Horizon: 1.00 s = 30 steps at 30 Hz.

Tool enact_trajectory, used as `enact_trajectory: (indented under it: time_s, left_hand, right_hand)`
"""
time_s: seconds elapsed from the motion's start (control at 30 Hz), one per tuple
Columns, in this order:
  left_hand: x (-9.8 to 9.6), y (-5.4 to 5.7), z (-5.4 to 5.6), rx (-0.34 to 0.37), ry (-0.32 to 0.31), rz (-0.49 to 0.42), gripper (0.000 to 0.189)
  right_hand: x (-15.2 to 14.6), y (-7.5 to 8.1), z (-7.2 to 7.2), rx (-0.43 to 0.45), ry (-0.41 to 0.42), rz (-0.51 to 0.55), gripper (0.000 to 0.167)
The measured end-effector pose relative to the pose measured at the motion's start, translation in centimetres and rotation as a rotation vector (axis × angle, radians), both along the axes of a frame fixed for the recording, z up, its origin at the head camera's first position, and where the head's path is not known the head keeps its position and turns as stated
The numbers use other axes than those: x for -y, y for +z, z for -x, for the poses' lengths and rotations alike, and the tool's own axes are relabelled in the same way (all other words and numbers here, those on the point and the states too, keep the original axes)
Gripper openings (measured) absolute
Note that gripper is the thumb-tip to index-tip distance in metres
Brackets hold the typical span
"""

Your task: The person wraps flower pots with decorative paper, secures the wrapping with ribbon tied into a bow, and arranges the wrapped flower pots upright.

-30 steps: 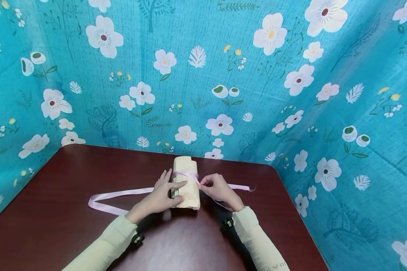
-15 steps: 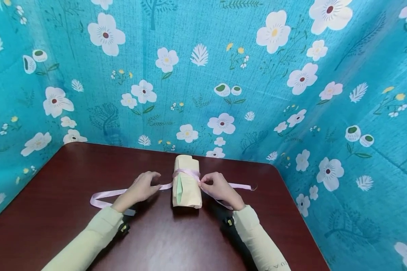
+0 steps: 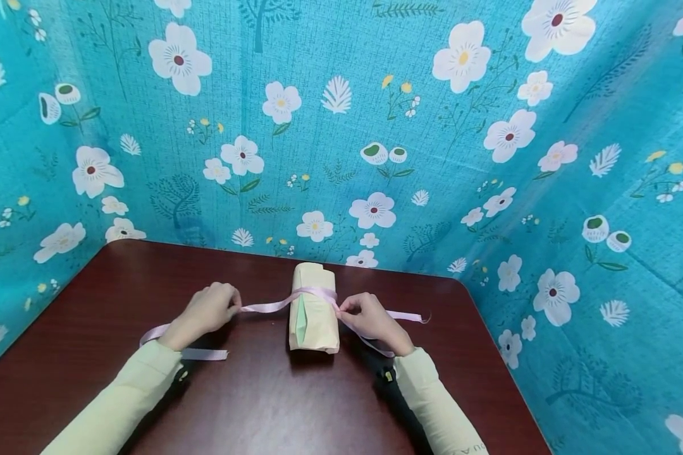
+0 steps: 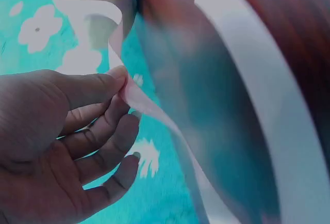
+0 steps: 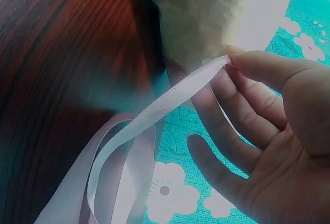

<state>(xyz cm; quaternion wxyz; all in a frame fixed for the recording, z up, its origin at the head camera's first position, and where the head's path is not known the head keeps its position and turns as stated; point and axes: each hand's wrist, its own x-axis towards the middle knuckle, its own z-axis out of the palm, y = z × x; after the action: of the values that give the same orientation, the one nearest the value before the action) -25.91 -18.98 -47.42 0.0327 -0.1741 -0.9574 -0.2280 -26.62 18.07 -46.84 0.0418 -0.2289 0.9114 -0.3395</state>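
A cream paper-wrapped package (image 3: pixel 321 325) lies lengthwise on the table, with a pale pink ribbon (image 3: pixel 319 291) passing round its upper part. A slit in its wrapping shows something light green at the left side. Left of the package, my left hand (image 3: pixel 210 308) pinches the ribbon between thumb and forefinger; the stretch (image 4: pixel 116 46) between hand and package hangs slightly slack. Close against the package's right side, my right hand (image 3: pixel 370 321) pinches the ribbon at the edge. In the right wrist view the ribbon's tail (image 5: pixel 154 105) runs down from those fingertips in a loop.
The dark red-brown table (image 3: pixel 273 404) has a glossy top. A loose ribbon end (image 3: pixel 205 354) lies by the left forearm, and another ribbon end (image 3: pixel 404 315) lies right of the right hand. A blue flowered cloth (image 3: pixel 296 126) hangs behind and to the right of the table.
My left hand has let go of the package, moved left and taken hold of the ribbon, lifting it from the table. The right hand keeps its pinch in place.
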Motion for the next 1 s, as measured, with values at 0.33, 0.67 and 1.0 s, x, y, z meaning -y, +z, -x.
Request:
enact_trajectory:
  time_s: [0.33, 0.67, 1.0]
  left_hand:
    - [3.9, 1.0, -0.8, 0.006, 0.075, -0.084, 0.009]
    - [-0.9, 2.2, -0.5, -0.099, -0.13, -0.182, 0.006]
    - [-11.8, 3.2, -1.7, -0.085, -0.305, -0.156, 0.075]
  right_hand:
    - [-0.5, 0.4, 0.1, 0.036, -0.03, -0.003, 0.007]
    - [-0.7, -0.3, -0.1, 0.039, 0.037, 0.003, 0.006]
    - [-0.4, -0.2, -0.4, 0.021, 0.088, 0.023, 0.009]
